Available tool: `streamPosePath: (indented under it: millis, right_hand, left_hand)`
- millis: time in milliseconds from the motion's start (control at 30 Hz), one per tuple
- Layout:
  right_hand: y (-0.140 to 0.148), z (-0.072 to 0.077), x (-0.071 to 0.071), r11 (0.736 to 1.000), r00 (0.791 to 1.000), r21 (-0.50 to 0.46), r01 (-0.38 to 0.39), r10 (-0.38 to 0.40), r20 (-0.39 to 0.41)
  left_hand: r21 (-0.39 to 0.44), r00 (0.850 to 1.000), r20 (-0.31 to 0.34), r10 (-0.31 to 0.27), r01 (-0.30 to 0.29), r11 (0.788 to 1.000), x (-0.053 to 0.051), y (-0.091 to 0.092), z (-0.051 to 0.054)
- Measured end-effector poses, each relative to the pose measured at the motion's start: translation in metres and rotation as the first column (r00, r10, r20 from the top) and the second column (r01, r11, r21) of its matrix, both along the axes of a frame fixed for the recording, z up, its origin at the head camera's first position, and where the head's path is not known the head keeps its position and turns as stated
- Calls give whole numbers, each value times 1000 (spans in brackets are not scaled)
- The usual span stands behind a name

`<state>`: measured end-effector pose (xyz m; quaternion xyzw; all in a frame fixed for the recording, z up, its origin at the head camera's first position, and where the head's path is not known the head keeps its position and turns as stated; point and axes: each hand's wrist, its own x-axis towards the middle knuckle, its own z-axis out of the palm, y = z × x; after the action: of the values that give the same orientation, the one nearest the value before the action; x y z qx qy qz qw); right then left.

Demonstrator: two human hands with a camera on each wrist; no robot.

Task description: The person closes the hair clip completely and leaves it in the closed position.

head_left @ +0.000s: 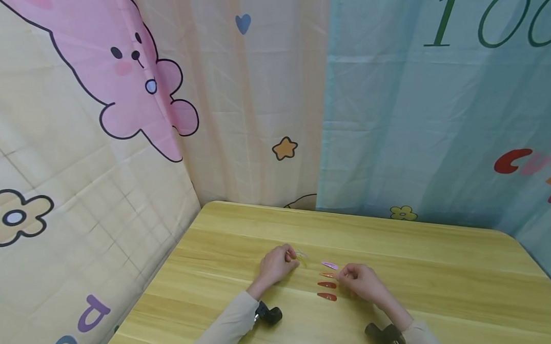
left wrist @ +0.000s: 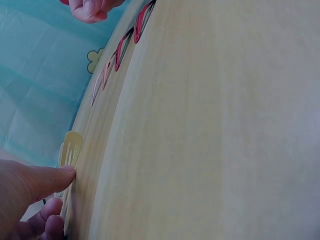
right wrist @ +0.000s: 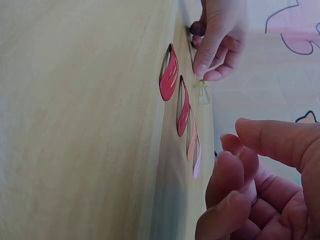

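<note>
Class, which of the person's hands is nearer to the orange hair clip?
Right. The right hand is close beside the right end of the orange hair clip; the left hand is farther away, across a gap on its left.

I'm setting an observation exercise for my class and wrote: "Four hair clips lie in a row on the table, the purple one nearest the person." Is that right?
Not quite: the head view shows the purple clip at the row's far end; a red clip is nearest. The rest stands.
</note>
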<state>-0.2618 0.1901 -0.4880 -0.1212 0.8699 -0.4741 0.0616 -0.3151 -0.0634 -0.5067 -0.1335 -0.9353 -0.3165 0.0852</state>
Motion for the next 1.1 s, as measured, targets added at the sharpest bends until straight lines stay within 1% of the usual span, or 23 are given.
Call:
streamPosePath:
  millis: [233,467,600,867,1100]
  right_hand:
    - [1,1,0,1000,1000,-6,-3,3,7]
    - [0,3,0,1000,1000,-3,7,-7,7]
    - [-1,5,1,1000,1000,7,21,-21,16]
    - [-1,6,1,999,999,11,32,-32,15]
    - [0,5,1,1000,1000,12,14,-14,15]
  left_hand:
    - [20,1000,16,-14,14,1000,-3,3,1]
    - [-7,999,35,6,-6,1000,-4,5,2]
    - [-19,1000,30,2,-1,1000,-3,5,2]
    - [-13,1000,27,0,0,1000,0,6,2]
    - [-19,1000,17,5,-5,1000,0,5,1]
